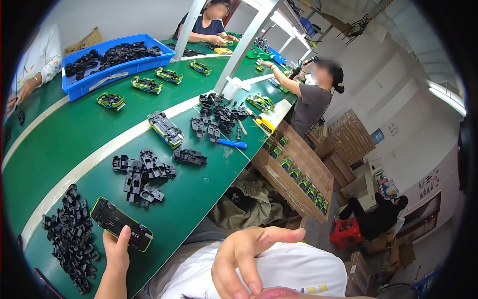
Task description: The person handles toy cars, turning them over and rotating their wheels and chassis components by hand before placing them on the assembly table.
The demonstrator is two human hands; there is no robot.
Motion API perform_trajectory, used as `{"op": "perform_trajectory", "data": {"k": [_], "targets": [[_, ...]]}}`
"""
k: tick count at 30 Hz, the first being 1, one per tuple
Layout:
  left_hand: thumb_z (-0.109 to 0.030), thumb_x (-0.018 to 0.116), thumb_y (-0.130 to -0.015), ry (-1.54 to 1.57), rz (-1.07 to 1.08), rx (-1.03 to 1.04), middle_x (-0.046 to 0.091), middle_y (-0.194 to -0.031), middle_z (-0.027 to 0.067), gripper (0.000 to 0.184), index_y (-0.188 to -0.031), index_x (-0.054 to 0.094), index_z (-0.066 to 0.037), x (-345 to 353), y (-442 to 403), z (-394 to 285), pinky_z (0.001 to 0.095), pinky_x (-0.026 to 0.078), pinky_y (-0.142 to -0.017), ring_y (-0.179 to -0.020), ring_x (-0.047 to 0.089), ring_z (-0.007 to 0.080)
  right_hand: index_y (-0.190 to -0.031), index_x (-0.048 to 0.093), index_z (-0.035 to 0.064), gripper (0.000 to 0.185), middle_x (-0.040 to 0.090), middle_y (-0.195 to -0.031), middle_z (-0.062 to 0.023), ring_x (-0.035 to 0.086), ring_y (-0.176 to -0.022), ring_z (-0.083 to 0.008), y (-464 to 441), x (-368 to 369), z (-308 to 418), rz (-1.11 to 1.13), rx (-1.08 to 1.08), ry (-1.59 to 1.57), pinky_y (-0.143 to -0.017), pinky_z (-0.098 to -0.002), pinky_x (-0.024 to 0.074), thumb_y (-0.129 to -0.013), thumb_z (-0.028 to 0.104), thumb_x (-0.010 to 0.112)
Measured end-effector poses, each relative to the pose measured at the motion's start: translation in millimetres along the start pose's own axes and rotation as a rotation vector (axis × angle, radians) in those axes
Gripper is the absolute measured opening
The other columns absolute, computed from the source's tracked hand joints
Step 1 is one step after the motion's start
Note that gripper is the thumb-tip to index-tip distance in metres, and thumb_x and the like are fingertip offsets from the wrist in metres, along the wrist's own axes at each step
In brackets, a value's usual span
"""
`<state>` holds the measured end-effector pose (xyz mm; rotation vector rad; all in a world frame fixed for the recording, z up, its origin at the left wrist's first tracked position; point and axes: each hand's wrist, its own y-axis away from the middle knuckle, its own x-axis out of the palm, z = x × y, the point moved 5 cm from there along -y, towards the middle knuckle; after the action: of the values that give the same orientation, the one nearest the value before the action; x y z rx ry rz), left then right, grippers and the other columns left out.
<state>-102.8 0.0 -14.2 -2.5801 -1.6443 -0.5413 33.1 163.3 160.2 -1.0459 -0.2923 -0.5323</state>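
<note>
A toy car with a black underside and green edges (112,217) lies bottom up in my left hand (117,246), the thumb pressed over its underside. My right hand (246,256) is raised near my face, its index finger stretched out and the other fingers bent and apart, with nothing seen in it. Left of the held car is a pile of black plastic parts (69,234). Beyond the car lie more black parts (134,179). Another car (166,128) rests bottom up at the belt's edge.
A blue bin (114,74) of black parts stands beyond the green belt (59,129), which carries several cars. A blue-handled tool (232,144) and yellow-handled pliers (265,125) lie right. Co-workers sit across and at right. A carton (298,174) of cars stands beside the table.
</note>
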Motion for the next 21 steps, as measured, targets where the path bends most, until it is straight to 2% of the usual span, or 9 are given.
{"op": "perform_trajectory", "data": {"k": [1, 4, 7, 14, 17, 21], "targets": [[-0.023, 0.064, -0.087, 0.003, 0.006, 0.010, 0.060, -0.093, 0.0046, 0.032, -0.107, 0.053, -0.001, 1.7, -0.2, -0.2, 0.0276, 0.047, -0.073, -0.081, 0.057, 0.0121, -0.109, 0.059, -0.0106, 0.098, 0.054, -0.113, -0.0234, 0.057, -0.102, -0.0362, 5.7, -3.6, -0.9, 0.013, -0.047, 0.013, -0.086, -0.0419, 0.0475, -0.073, 0.080, 0.051], [-0.023, 0.064, -0.086, 0.011, -0.004, -0.007, 0.060, -0.093, 0.0045, 0.032, -0.106, 0.053, -0.001, 3.6, 1.1, -1.9, 0.0278, 0.047, -0.072, -0.080, 0.057, 0.0120, -0.116, 0.055, -0.0123, 0.102, 0.051, -0.117, -0.0246, 0.054, -0.106, -0.0369, 12.0, -12.1, -2.1, 0.196, -0.164, -0.082, -0.090, -0.0445, 0.0449, -0.072, 0.079, 0.052], [-0.023, 0.065, -0.086, 0.032, 0.004, -0.007, 0.060, -0.095, 0.0048, 0.032, -0.106, 0.053, -0.001, 3.1, 0.3, -1.4, 0.0283, 0.047, -0.075, -0.082, 0.057, 0.0122, -0.118, 0.053, -0.0117, 0.102, 0.050, -0.118, -0.0257, 0.053, -0.109, -0.0375, 8.7, -8.3, -6.3, -0.086, -0.053, -0.020, -0.092, -0.0464, 0.0430, -0.072, 0.079, 0.052], [-0.023, 0.065, -0.086, 0.030, 0.007, -0.028, 0.060, -0.096, 0.0050, 0.032, -0.106, 0.053, -0.001, 1.6, 1.5, -1.2, 0.0285, 0.046, -0.080, -0.086, 0.057, 0.0124, -0.111, 0.057, -0.0093, 0.097, 0.051, -0.117, -0.0269, 0.053, -0.109, -0.0382, 7.6, -9.0, -10.7, -0.097, -0.001, -0.124, -0.091, -0.0468, 0.0430, -0.071, 0.079, 0.053], [-0.029, 0.068, -0.085, 0.006, 0.033, -0.032, 0.058, -0.100, 0.0042, 0.044, -0.113, 0.049, -0.003, -2.9, -0.8, 4.8, 0.0269, 0.048, -0.077, -0.088, 0.059, 0.0127, -0.110, 0.058, -0.0087, 0.096, 0.051, -0.116, -0.0264, 0.054, -0.108, -0.0376, 6.5, -12.4, -14.4, -0.081, -0.026, -0.108, -0.090, -0.0462, 0.0436, -0.071, 0.078, 0.053], [-0.023, 0.065, -0.086, 0.019, 0.014, -0.028, 0.060, -0.096, 0.0049, 0.033, -0.107, 0.053, -0.001, 1.7, 1.0, -1.0, 0.0286, 0.046, -0.079, -0.086, 0.057, 0.0125, -0.109, 0.059, -0.0081, 0.094, 0.052, -0.115, -0.0259, 0.054, -0.107, -0.0369, 4.9, -10.8, -12.1, -0.076, -0.019, -0.098, -0.089, -0.0454, 0.0445, -0.072, 0.078, 0.053]]}}
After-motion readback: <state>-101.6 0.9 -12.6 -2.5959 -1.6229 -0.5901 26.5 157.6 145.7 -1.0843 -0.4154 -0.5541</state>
